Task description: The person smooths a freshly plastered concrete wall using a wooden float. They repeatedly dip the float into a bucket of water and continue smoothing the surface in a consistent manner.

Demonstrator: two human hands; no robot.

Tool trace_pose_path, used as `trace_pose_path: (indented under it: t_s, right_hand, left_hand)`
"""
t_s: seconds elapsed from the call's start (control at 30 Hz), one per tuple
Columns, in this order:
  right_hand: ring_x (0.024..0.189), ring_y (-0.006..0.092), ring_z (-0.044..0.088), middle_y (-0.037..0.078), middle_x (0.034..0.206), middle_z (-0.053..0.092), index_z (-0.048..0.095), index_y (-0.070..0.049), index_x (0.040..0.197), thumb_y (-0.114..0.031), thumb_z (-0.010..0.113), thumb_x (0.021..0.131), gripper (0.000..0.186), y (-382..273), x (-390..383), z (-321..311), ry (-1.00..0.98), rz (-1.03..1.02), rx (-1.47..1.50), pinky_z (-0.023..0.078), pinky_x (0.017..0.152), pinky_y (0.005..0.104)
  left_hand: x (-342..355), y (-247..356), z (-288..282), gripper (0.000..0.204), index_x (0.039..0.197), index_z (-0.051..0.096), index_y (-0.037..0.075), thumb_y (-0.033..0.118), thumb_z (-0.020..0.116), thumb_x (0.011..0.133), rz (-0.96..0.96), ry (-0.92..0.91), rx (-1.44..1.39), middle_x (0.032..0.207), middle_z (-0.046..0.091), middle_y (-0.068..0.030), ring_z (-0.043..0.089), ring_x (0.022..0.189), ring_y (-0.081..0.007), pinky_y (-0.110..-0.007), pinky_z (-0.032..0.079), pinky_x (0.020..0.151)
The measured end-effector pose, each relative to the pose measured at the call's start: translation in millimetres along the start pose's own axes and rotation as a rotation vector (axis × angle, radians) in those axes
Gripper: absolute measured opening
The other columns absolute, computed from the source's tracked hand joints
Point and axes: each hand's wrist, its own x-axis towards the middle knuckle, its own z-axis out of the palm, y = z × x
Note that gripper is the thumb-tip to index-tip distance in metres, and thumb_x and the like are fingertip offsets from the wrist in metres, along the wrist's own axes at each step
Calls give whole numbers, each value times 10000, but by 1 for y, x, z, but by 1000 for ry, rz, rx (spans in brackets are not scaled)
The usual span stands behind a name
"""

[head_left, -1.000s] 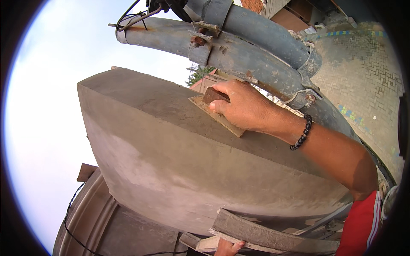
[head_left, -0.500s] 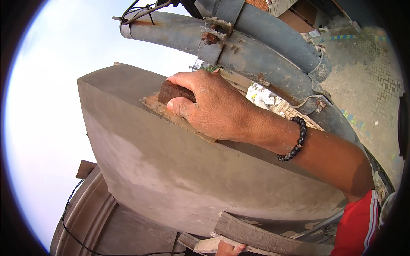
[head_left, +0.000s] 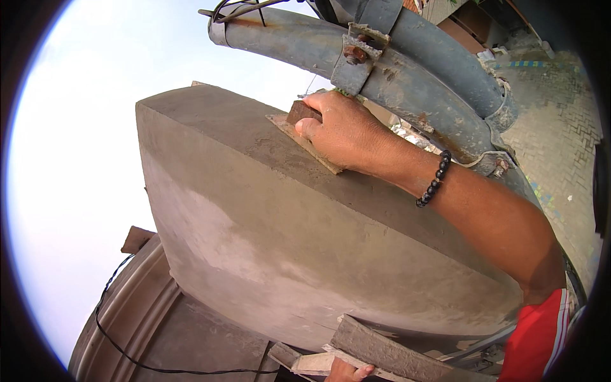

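My right hand [head_left: 356,130] comes in from the right, its fingers and thumb closed round the brown block handle [head_left: 301,113] of a plastering float [head_left: 310,148]. The float's thin flat base lies on the narrow top face of a grey cement-rendered slab [head_left: 248,210]. Where the base meets the far edge is hidden by my hand. At the lower edge my left hand [head_left: 348,370], partly in view, has its fingers and thumb closed on a mortar-smeared wooden board [head_left: 394,350].
Thick grey metal pipes [head_left: 420,89] with a rusty bolted clamp [head_left: 356,56] cross just beyond my right hand. A black cable [head_left: 191,370] hangs over a curved moulding [head_left: 137,312] at lower left. Paved ground [head_left: 554,121] lies far below on the right.
My right hand has slid the float right and away along the slab's top face. The whole view has shifted a little. My left hand keeps its hold on the board.
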Motion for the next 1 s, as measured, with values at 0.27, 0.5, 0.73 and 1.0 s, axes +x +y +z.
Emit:
trace_pose_path:
  t_s: [0.27, 0.5, 0.73, 1.0]
  right_hand:
    - [1048, 248, 674, 198, 1118, 716, 619, 64, 1280, -218, 610, 969, 420, -34, 12, -1, -18, -351, 154, 507, 976, 365]
    - [1029, 213, 667, 181, 1158, 700, 611, 62, 1306, -231, 609, 975, 442, -15, -16, 1, 76, -227, 143, 514, 946, 361]
    - [1057, 248, 670, 218, 1166, 696, 580, 104, 1312, -246, 588, 978, 484, -30, -5, -17, -60, -238, 216, 512, 953, 373]
    - [1110, 198, 638, 166, 1181, 688, 570, 101, 1331, -209, 642, 943, 502, 7, -96, -61, -110, 139, -56, 485, 985, 317]
  left_hand:
    - [9, 14, -2, 543, 1167, 670, 24, 491, 649, 890, 36, 12, -27, 1129, 659, -258, 608, 1038, -463, -534, 477, 918]
    - [9, 32, -4, 573, 1149, 675, 11, 520, 647, 888, 54, 21, -48, 1119, 668, -253, 614, 1023, -462, -530, 478, 912]
    - [17, 73, -34, 606, 1131, 680, -3, 550, 646, 885, 126, 57, -29, 1108, 677, -248, 620, 1008, -461, -525, 479, 906]
    - [28, 93, -47, 645, 1110, 686, -18, 584, 644, 883, 221, 116, -45, 1096, 687, -243, 627, 991, -459, -519, 481, 899]
